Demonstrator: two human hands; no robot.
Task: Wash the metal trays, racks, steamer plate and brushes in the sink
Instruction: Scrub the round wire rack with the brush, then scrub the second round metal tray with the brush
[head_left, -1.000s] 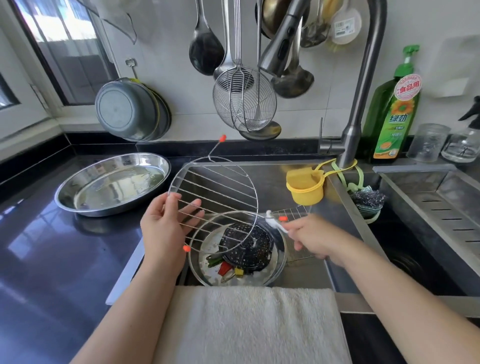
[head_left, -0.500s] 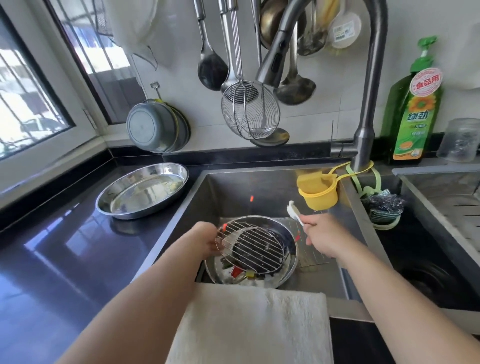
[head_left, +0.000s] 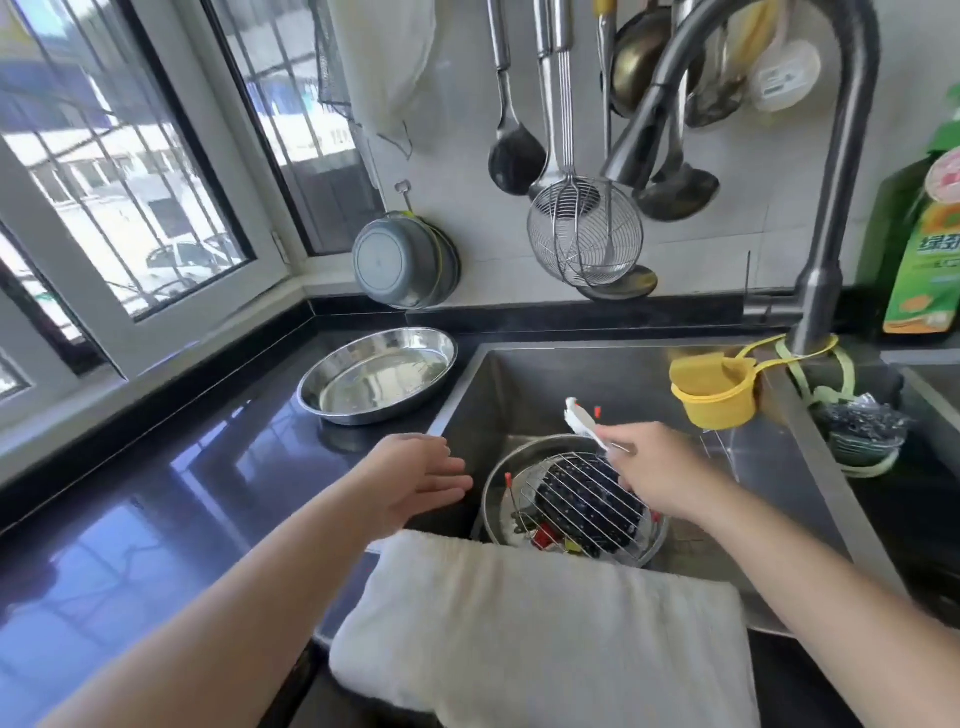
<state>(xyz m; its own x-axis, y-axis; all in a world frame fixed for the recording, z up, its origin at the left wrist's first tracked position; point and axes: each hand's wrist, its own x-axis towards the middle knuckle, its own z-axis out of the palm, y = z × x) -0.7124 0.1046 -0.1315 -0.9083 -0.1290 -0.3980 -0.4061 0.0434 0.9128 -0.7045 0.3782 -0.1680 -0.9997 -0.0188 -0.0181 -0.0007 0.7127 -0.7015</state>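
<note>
The sink (head_left: 613, 374) serves as the landmark. One second earlier the left hand (head_left: 415, 480) held one round wire rack (head_left: 582, 501) upright above the sink; half a second earlier it was lowering that rack. The rack now lies flat inside the sink, on top of the dark perforated steamer plate (head_left: 576, 493), and the left hand has released it and hovers with fingers extended at the sink's left edge. By this reading the rack is staged for scrubbing, and the left hand is free for the next item.

Count, largest first: one white towel (head_left: 545, 634) draped over the sink's front edge; one oval metal tray (head_left: 379, 376) on the counter (head_left: 156, 519) left of the sink; one round metal bowl (head_left: 491, 499) in the sink under the stack; one rack; one steamer plate.

The right hand (head_left: 660, 473), above the sink, grasps one white brush (head_left: 584, 423).
</note>
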